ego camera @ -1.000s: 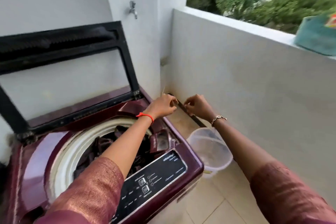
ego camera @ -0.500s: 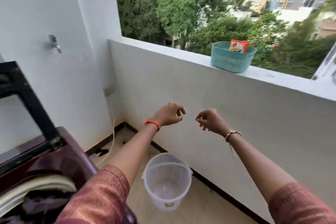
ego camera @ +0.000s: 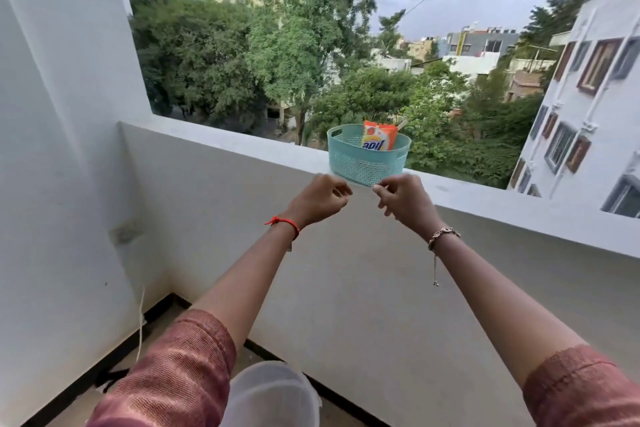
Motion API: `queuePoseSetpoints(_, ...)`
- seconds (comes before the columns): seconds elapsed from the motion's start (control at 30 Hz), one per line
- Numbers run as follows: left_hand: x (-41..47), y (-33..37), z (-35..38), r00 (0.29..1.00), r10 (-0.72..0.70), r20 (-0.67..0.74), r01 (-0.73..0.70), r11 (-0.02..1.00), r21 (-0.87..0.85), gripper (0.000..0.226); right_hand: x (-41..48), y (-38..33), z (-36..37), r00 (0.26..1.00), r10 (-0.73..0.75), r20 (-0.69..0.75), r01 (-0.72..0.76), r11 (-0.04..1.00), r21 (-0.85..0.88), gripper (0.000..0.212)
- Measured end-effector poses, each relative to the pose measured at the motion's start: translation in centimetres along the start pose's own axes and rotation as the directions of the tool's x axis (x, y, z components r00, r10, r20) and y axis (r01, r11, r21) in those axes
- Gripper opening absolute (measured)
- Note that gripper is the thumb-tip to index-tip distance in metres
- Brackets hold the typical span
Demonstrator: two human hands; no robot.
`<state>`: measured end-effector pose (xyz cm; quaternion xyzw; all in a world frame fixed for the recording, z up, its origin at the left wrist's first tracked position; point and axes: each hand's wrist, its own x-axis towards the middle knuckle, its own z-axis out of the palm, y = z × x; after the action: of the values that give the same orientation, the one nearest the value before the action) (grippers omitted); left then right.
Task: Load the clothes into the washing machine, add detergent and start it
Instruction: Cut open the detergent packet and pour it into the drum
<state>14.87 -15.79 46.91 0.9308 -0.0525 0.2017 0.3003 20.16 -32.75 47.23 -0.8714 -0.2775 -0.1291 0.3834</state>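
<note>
The detergent packet (ego camera: 377, 139) stands upright in the teal basket (ego camera: 367, 165) on the balcony ledge (ego camera: 242, 146), at the centre of the frame, just above and beyond both hands. Its long axis is near vertical. The right hand (ego camera: 403, 201) is a little nearer than the left hand (ego camera: 317, 199); both have fingers loosely half-curled and hold nothing. Compared with half a second ago, the hands are raised closer to the basket, and the washing machine is gone from view
</note>
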Motion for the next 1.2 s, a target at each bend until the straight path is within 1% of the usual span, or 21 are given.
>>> queuePoseSetpoints(0.1,4.6,-0.2,-0.2,0.995,0.064,-0.072,-0.068,0.996,-0.057,0.017,4.0,0.8,-1.0,0.99,-0.024,-0.139,0.015,0.998,-0.063,0.023)
queuePoseSetpoints(0.2,9.0,-0.8,-0.4,0.99,0.107,-0.087,-0.114,0.99,-0.08,0.017,8.4,1.6,-1.8,0.968,-0.007,-0.251,-0.025,0.992,-0.124,0.022)
queuePoseSetpoints(0.27,12.2,-1.4,-0.5,0.989,0.11,-0.095,-0.12,0.988,-0.096,0.019,11.2,2.1,-2.3,0.96,0.013,-0.279,-0.053,0.989,-0.137,0.019)
queuePoseSetpoints(0.33,15.2,-2.0,-0.6,0.995,0.061,-0.08,-0.071,0.989,-0.128,0.024,13.8,2.5,-2.6,0.966,0.056,-0.25,-0.093,0.986,-0.138,0.018)
queuePoseSetpoints(0.43,19.4,-3.2,0.1,0.999,-0.03,0.021,0.031,0.997,-0.064,0.029,17.3,3.9,-2.3,0.968,0.172,-0.185,-0.196,0.973,-0.12,0.02)
queuePoseSetpoints(0.47,20.7,-3.7,0.5,0.996,-0.049,0.072,0.052,0.998,-0.035,0.025,18.3,4.5,-2.0,0.964,0.203,-0.172,-0.224,0.968,-0.116,0.022)
queuePoseSetpoints(0.53,22.9,-4.6,1.3,0.983,-0.081,0.163,0.08,0.997,0.013,0.009,19.8,5.6,-1.5,0.955,0.251,-0.158,-0.27,0.956,-0.116,0.025)
queuePoseSetpoints(0.57,23.7,-4.8,1.6,0.976,-0.096,0.197,0.095,0.995,0.019,0.003,20.6,6.2,-1.3,0.951,0.264,-0.158,-0.284,0.952,-0.118,0.026)
queuePoseSetpoints(0.6,24.6,-5.1,2.0,0.968,-0.111,0.224,0.112,0.994,0.007,0.004,21.2,6.8,-1.1,0.948,0.274,-0.159,-0.294,0.948,-0.119,0.028)
queuePoseSetpoints(0.67,26.1,-5.6,2.6,0.951,-0.149,0.272,0.16,0.987,-0.019,0.015,22.1,7.7,-0.6,0.947,0.284,-0.153,-0.304,0.943,-0.136,0.031)
queuePoseSetpoints(0.7,26.7,-5.8,2.9,0.939,-0.173,0.296,0.188,0.982,-0.022,0.016,22.6,8.0,-0.3,0.946,0.285,-0.153,-0.308,0.938,-0.157,0.033)
queuePoseSetpoints(0.77,27.7,-6.2,3.3,0.919,-0.221,0.326,0.24,0.971,-0.016,0.008,23.1,8.4,0.3,0.942,0.294,-0.162,-0.324,0.921,-0.215,0.036)
queuePoseSetpoints(0.83,28.3,-6.5,3.9,0.902,-0.259,0.346,0.287,0.958,-0.029,0.005,23.5,8.6,0.9,0.939,0.288,-0.187,-0.33,0.906,-0.263,0.031)
queuePoseSetpoints(0.9,28.6,-6.6,4.5,0.899,-0.274,0.343,0.316,0.946,-0.073,0.007,23.7,8.9,1.2,0.934,0.276,-0.228,-0.335,0.897,-0.288,0.018)
queuePoseSetpoints(0.97,28.6,-6.5,5.0,0.907,-0.285,0.31,0.339,0.931,-0.136,0.004,23.6,8.8,1.1,0.924,0.284,-0.256,-0.349,0.898,-0.266,0.01)
queuePoseSetpoints(1.07,28.5,-6.2,4.8,0.926,-0.281,0.252,0.34,0.911,-0.234,0.004,23.0,8.3,0.6,0.914,0.283,-0.291,-0.344,0.921,-0.184,0.01)
queuePoseSetpoints(1.13,28.3,-5.7,4.2,0.942,-0.265,0.208,0.318,0.904,-0.285,0.009,22.6,7.6,0.0,0.914,0.244,-0.324,-0.294,0.949,-0.116,0.009)
queuePoseSetpoints(1.2,27.7,-4.7,3.1,0.962,-0.235,0.137,0.27,0.889,-0.369,0.015,22.5,6.7,-0.8,0.91,0.191,-0.369,-0.214,0.977,-0.022,0.011)
